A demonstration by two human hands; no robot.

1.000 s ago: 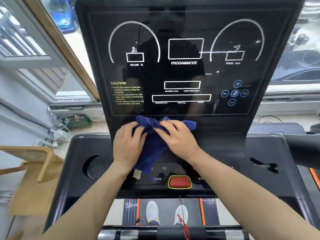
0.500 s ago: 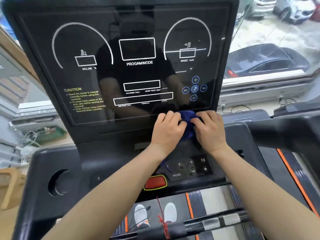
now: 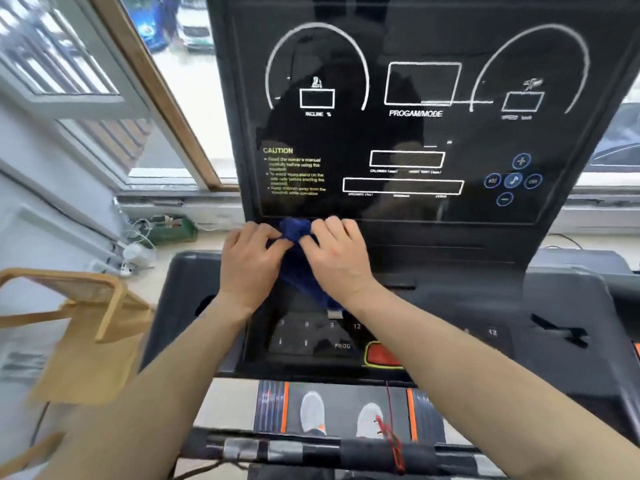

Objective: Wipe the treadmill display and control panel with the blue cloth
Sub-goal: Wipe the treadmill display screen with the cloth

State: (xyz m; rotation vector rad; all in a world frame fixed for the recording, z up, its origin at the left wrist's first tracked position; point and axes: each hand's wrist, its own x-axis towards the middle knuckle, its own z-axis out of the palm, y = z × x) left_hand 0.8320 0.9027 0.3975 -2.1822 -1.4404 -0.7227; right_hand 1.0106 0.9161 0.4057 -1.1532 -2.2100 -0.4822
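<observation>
The blue cloth (image 3: 297, 258) is bunched up against the lower left edge of the black treadmill display (image 3: 415, 133). My left hand (image 3: 249, 265) and my right hand (image 3: 341, 261) sit side by side, both gripping the cloth, with its blue folds showing between the fingers and hanging down beneath the palms. Below the hands lies the dark control panel (image 3: 311, 334) with number keys, a PROG label and a red stop button (image 3: 382, 355) partly covered by my right forearm.
An open window with a wooden frame (image 3: 156, 84) is to the left. A wooden chair (image 3: 83, 323) stands at the lower left beside the treadmill. A red safety cord (image 3: 391, 431) hangs over the front handlebar (image 3: 311, 448). My feet in grey shoes stand on the belt.
Both hands have slid the cloth from the right side of the display's lower edge back to the left side. The head view has swung left with them.
</observation>
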